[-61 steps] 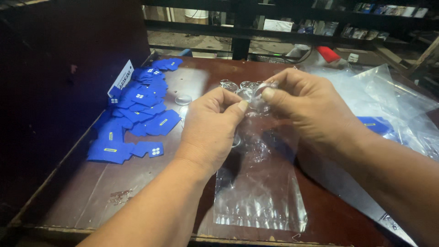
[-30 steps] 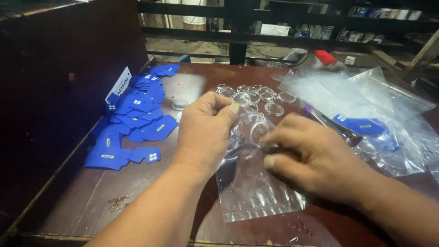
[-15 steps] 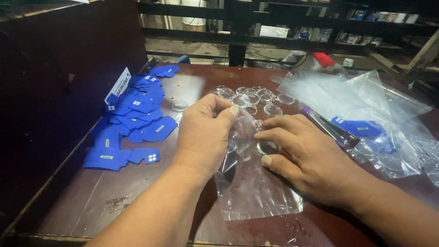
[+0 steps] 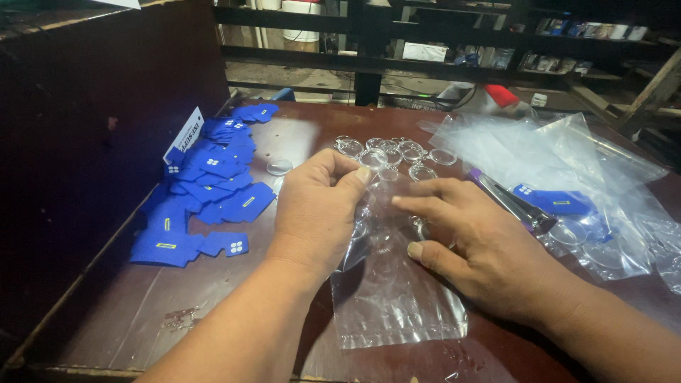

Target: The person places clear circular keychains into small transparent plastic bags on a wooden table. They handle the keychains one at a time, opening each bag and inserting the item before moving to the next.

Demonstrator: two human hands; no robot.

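The left hand (image 4: 319, 209) pinches the top edge of a small clear plastic bag (image 4: 394, 298) between thumb and fingers. The right hand (image 4: 479, 245) lies flat and open on the bag, fingers spread, gripping nothing. The bag rests on the brown table (image 4: 120, 315), in the middle. Clear round discs (image 4: 397, 152) sit at 12 o'clock from the hands. Blue patches (image 4: 206, 198) are piled at 9 o'clock.
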